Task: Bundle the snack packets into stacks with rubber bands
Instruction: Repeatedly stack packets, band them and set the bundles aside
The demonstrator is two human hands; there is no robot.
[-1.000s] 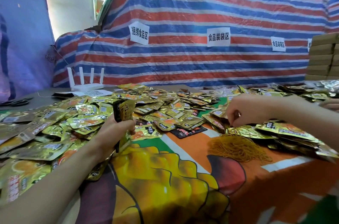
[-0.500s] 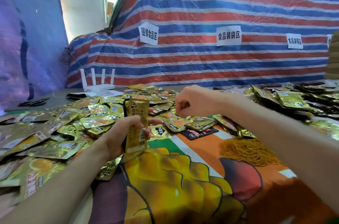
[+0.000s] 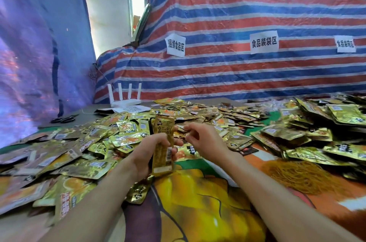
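My left hand [image 3: 147,152] grips a thin stack of gold snack packets [image 3: 162,142] and holds it upright above the table. Just right of the stack's top, my right hand [image 3: 206,140] has its fingers curled, thumb and forefinger pinched together on what looks like a thin rubber band, too small to see clearly. A heap of yellow rubber bands [image 3: 301,176] lies on the cloth to the right. Loose gold packets [image 3: 122,138] cover the table to the left and behind my hands, and a higher heap of packets [image 3: 316,138] is at the right.
A printed fruit tablecloth [image 3: 198,202] shows in front of me. A white router [image 3: 124,101] and black scissors [image 3: 63,119] sit at the far left of the table. A striped tarp [image 3: 237,73] with paper labels rises behind it.
My right hand left the packets above the rubber band heap and came left, up to the stack. My left hand raised the stack and turned it upright. The view shifted left.
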